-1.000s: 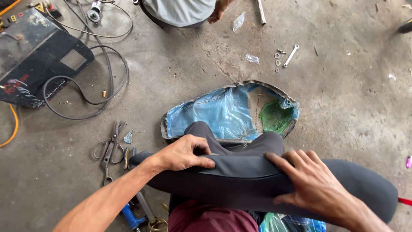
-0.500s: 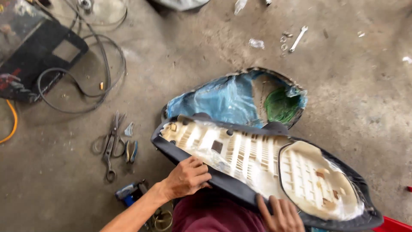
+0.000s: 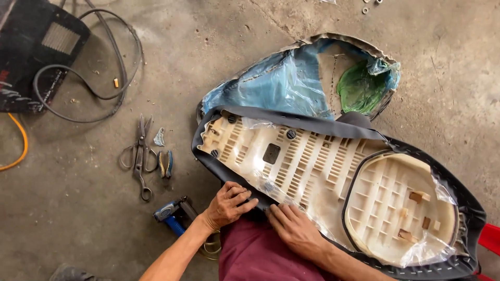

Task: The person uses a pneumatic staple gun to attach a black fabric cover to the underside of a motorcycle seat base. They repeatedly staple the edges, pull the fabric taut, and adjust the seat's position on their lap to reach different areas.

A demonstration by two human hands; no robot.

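A motorcycle seat [image 3: 323, 177] lies upside down across my lap, its cream plastic ribbed base facing up. A black cover [image 3: 291, 118] wraps round its rim, with clear plastic film under it. My left hand [image 3: 228, 204] grips the black cover edge at the near rim of the seat. My right hand [image 3: 294, 227] presses on the same near edge, just to the right, fingers pinching the cover and film.
An old seat cover [image 3: 291, 83] lined with blue and green plastic lies on the concrete floor beyond. Scissors [image 3: 139, 155] and small pliers [image 3: 165, 163] lie to the left. A blue-handled stapler tool [image 3: 174, 212] is by my left wrist. A black machine [image 3: 31, 57] with cables sits top left.
The seat was flipped from black top side up to underside up. Both hands moved from its top to the near edge of the cover.
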